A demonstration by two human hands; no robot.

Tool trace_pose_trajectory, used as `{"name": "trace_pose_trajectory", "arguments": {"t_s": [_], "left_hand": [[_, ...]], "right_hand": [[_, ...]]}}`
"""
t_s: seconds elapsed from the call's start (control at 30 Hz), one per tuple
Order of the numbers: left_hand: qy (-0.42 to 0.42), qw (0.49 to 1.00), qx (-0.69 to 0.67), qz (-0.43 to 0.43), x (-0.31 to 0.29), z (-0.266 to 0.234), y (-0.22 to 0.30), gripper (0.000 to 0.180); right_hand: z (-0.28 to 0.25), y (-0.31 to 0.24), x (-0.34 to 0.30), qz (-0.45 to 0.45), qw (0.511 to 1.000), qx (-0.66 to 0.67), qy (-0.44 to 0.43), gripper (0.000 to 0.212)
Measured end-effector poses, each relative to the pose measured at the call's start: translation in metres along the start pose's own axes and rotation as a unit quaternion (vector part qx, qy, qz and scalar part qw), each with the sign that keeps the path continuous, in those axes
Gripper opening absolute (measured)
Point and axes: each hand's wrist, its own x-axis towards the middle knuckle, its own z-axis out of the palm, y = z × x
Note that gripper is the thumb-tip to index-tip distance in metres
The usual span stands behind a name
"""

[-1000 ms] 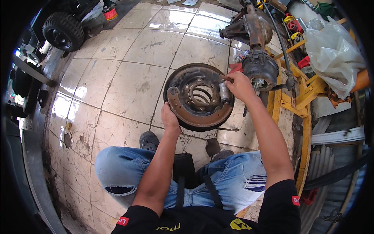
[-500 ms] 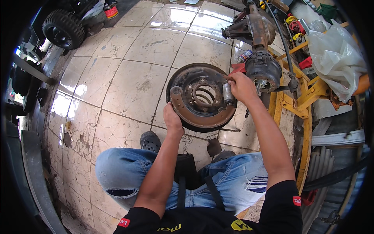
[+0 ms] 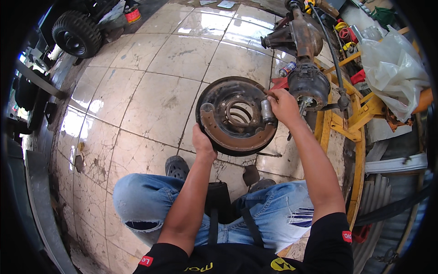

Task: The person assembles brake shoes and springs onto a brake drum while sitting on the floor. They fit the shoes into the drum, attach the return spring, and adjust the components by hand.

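Note:
A round black brake backing plate (image 3: 219, 91) lies tilted in front of me, over the tiled floor. A curved brown brake shoe (image 3: 237, 142) runs along its near side. The silvery wheel cylinder (image 3: 266, 109) sits at the plate's right side. My left hand (image 3: 202, 140) grips the plate's near-left rim, its fingers partly hidden beneath. Beside the wheel cylinder, my right hand (image 3: 284, 106) is closed, thumb and fingers pinched around a small, narrow brown piece (image 3: 262, 87) at the plate's upper right. Its kind is not clear.
A rusty axle housing (image 3: 306, 39) with a dark drum-shaped end (image 3: 309, 84) stands at right by a yellow metal frame (image 3: 358, 160). A spray can (image 3: 287, 69) and red cloth (image 3: 279, 83) lie near it. A vehicle's tyre (image 3: 76, 36) is far left.
The plate has shifted very slightly toward me in the picture. My right hand has turned a little at the wheel cylinder, and the brown piece shows more. My left hand keeps its grip.

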Motion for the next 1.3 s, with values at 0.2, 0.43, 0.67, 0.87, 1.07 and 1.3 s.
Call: {"name": "trace_pose_trajectory", "arguments": {"t_s": [0.2, 0.43, 0.67, 0.87, 1.07, 1.3], "left_hand": [[0.001, 0.998, -0.026, -0.055, 0.005, -0.006, 0.005, 0.041], [0.017, 0.999, -0.002, -0.045, 0.004, 0.002, 0.005, 0.041], [0.049, 0.998, -0.019, -0.041, 0.001, 0.011, 0.008, 0.044], [0.038, 0.997, -0.033, -0.057, 0.004, 0.001, 0.001, 0.043], [-0.026, 1.0, -0.003, -0.015, 0.007, -0.012, -0.002, 0.045], [-0.015, 0.996, 0.035, 0.076, 0.029, -0.03, -0.03, 0.041]], "right_hand": [[-0.017, -0.009, -0.01, 0.04, 0.996, 0.073, -0.008, 0.032], [-0.054, -0.022, -0.039, 0.098, 0.975, 0.2, -0.027, 0.033], [-0.076, -0.049, -0.053, 0.066, 0.984, 0.141, -0.086, 0.033], [-0.033, -0.057, -0.06, 0.078, 0.962, 0.208, -0.161, 0.024], [-0.01, -0.084, -0.057, 0.002, 0.971, 0.139, -0.195, 0.027], [0.01, -0.11, -0.053, -0.144, 0.967, 0.161, -0.138, 0.027]]}}
